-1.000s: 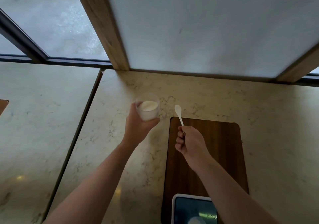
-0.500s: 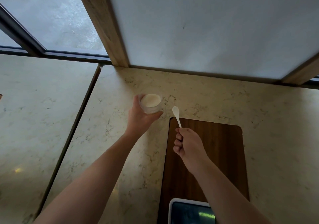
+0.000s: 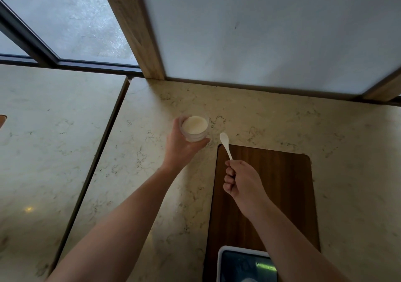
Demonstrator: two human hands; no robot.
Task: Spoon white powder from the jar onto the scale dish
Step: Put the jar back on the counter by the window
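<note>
My left hand (image 3: 181, 146) grips a small clear jar (image 3: 194, 129) of white powder, held upright over the marble counter with its mouth uncovered. My right hand (image 3: 243, 183) pinches the handle of a small white spoon (image 3: 225, 144), whose bowl points up and away, just right of the jar and apart from it. The bowl looks bare. The scale (image 3: 245, 264), white-rimmed with a dark glass top, sits at the bottom edge, partly behind my right forearm. A pale round shape at the very bottom may be the dish (image 3: 249, 279), mostly cut off.
A dark wooden board (image 3: 282, 173) lies under the scale on the marble counter (image 3: 336, 151). A dark seam (image 3: 95, 160) splits the counter at the left. A frosted panel with wooden frame (image 3: 138, 32) rises behind, window glass at the far left.
The jar went from tilted to upright and moved slightly away from me. The spoon hand stays close beside it. The view shifted so less of the scale shows.
</note>
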